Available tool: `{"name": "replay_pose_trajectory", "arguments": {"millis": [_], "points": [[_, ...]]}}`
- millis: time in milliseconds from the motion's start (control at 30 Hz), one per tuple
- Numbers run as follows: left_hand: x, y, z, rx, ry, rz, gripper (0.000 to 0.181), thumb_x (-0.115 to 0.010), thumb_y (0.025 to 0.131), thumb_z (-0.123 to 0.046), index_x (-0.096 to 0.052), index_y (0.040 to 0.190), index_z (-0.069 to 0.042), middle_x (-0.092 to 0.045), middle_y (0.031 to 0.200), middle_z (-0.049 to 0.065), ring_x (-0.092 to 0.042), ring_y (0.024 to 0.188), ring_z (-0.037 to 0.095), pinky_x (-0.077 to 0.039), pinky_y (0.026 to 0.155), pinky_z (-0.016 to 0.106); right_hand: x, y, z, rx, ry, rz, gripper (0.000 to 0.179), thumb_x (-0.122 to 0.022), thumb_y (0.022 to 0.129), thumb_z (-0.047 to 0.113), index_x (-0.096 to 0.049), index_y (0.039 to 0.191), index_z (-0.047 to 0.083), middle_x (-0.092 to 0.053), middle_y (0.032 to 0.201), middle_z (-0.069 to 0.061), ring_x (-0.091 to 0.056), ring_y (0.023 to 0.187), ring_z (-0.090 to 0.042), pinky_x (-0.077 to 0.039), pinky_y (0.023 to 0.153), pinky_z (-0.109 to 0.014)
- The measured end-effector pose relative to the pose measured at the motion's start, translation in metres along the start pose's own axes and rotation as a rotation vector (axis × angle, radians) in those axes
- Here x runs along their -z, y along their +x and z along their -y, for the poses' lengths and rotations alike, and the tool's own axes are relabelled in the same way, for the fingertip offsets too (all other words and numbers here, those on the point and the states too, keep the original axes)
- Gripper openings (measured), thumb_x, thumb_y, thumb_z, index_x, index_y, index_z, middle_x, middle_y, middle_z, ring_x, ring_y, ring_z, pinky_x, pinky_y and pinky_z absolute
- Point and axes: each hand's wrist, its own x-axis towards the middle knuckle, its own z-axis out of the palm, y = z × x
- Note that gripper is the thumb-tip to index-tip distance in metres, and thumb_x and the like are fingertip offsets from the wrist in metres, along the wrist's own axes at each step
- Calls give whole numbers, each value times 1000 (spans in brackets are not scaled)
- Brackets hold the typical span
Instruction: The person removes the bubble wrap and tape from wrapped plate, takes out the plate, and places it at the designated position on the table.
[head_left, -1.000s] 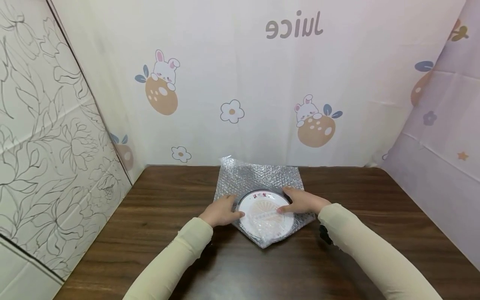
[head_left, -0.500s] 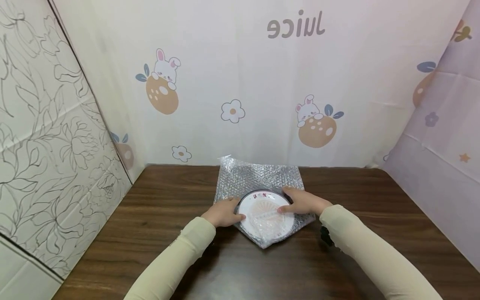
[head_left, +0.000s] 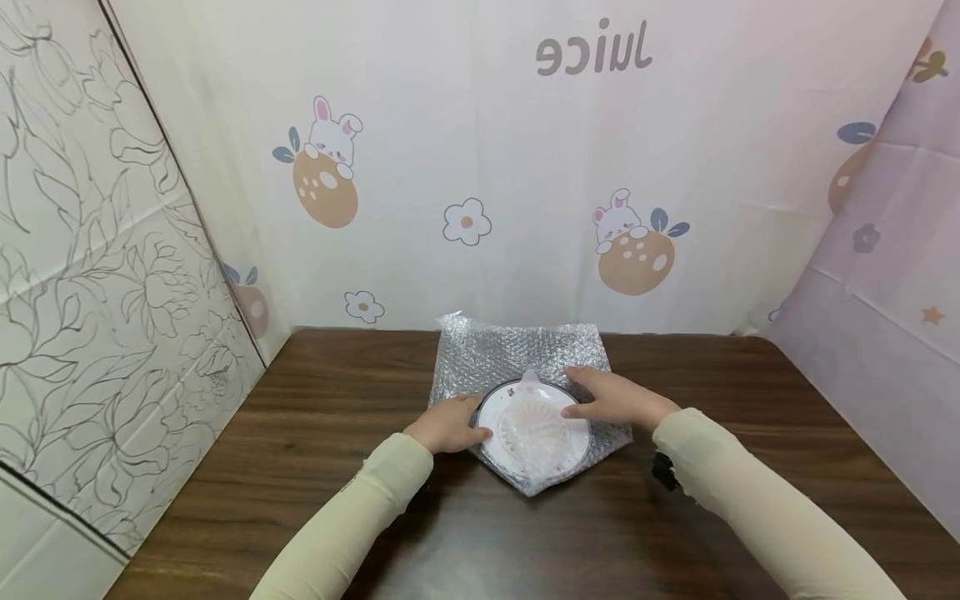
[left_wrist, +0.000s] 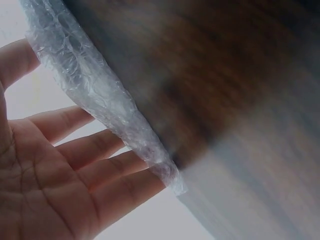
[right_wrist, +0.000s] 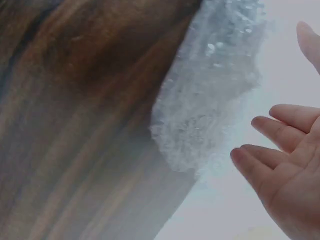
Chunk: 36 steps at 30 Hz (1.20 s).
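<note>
A round white plate (head_left: 491, 422) with a dark rim and small red markings lies on a sheet of bubble wrap (head_left: 487, 354). The sheet's front part is folded over the plate, and a pale, translucent tip (head_left: 529, 377) reaches past the far rim. At the left rim rests my left hand (head_left: 450, 423), thumb over the plate; its fingers are fairly straight along the wrap edge (left_wrist: 100, 90), tips hidden behind it in the left wrist view. My right hand (head_left: 618, 398) is over the right side, fingers extended, apart from the wrap (right_wrist: 200, 100) in the right wrist view.
Everything lies on a dark wooden table (head_left: 315, 433). Behind it hangs a printed curtain (head_left: 405, 150), close to the wrap's far edge. A floral-patterned wall panel (head_left: 112, 250) stands on the left. A dark object (head_left: 663, 472) shows beneath my right cuff.
My right hand has shifted slightly up and right, its thumb off the plate's middle. The translucent tip now extends past the far rim, covering some red markings. My left hand has barely moved.
</note>
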Motion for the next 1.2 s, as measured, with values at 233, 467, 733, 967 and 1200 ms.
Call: {"name": "replay_pose_trajectory", "arguments": {"millis": [233,467,733,967,1200], "points": [[0,0,0,-15,8,-16,70,-60,94,-42,-38,150,-5,-44,152,15,-40,142,32,-36,115,45,1,-3,9,104,20,-50,61,-65,94,36,-49,144,5,-51,145,-18,-47,134,-38,-42,106,-54],[2,1,-1,-10,19,-18,70,-60,94,-42,-39,150,-5,-45,151,16,-39,142,32,-36,115,44,-5,-1,15,239,-28,-120,43,-67,93,17,-60,133,1,-71,105,-8,-66,95,-21,-55,78,-37],[3,0,-2,-1,11,-10,70,-59,95,-43,-38,151,-6,-44,152,15,-38,143,32,-36,115,45,3,-7,20,245,2,-185,40,-66,93,11,-60,131,-1,-71,104,-7,-67,96,-19,-56,84,-37],[2,0,-3,8,0,-16,70,-61,94,-41,-39,150,-5,-45,151,15,-40,142,32,-37,114,46,12,-17,19,241,-6,-262,32,-68,92,11,-65,123,4,-70,96,1,-65,90,-12,-56,81,-32],[0,-2,-4,14,4,-12,70,-61,94,-41,-39,150,-5,-45,151,15,-40,142,32,-37,114,46,18,-29,18,209,55,-294,19,-68,93,15,-69,112,12,-69,98,6,-63,89,-7,-55,81,-33]]}}
